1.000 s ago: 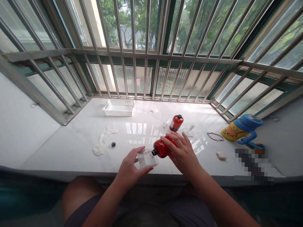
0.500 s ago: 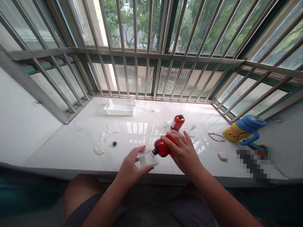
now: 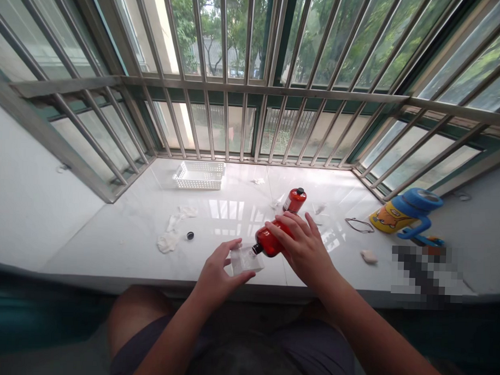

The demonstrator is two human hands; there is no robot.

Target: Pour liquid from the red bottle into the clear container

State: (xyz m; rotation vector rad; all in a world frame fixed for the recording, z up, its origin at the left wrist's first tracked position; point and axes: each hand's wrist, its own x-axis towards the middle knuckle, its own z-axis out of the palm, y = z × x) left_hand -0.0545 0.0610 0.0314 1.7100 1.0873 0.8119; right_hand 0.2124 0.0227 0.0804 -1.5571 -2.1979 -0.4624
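My left hand [image 3: 222,269] grips a small clear square container [image 3: 247,263] by its sides, near the front of the white ledge. In my right hand [image 3: 301,244] is a red bottle [image 3: 268,240], tilted so that its uncapped black neck points down at the container's opening. Whether liquid is flowing I cannot make out. Just behind it, a second red bottle [image 3: 295,200] with a black cap stands upright. A loose black cap [image 3: 190,236] lies to the left of my hands.
A white perforated basket [image 3: 199,176] sits at the back left. Crumpled white tissue [image 3: 168,240] lies on the left. To the right are a dark cord loop [image 3: 359,225], a beige folded piece [image 3: 369,257] and a blue-and-yellow flask [image 3: 405,212]. Metal bars [image 3: 261,92] line the window.
The view has shifted very slightly. Both hands, the tilted bottle and the container keep nearly the same position.
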